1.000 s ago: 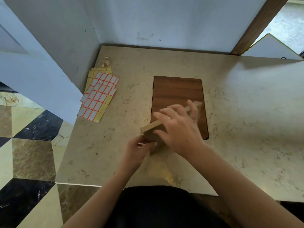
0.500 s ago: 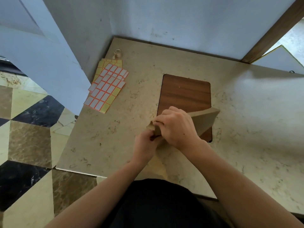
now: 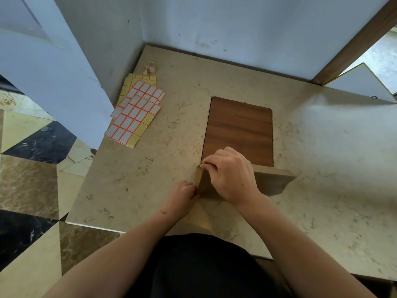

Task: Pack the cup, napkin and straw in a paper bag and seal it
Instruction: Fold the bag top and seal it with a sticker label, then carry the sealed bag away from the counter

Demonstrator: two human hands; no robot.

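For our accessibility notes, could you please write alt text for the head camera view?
Both hands fold the top of a brown paper bag on a beige marble table: right hand presses the fold, left hand pinches its corner. Label sticker sheets lie far left.

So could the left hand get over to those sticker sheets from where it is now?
Probably yes: the left hand is pinching the paper bag, but only bare counter lies between it and the sticker sheets.

One paper bag (image 3: 272,182), two hands, one wooden board (image 3: 239,130), several label sheets (image 3: 135,117), one tape roll (image 3: 151,66)
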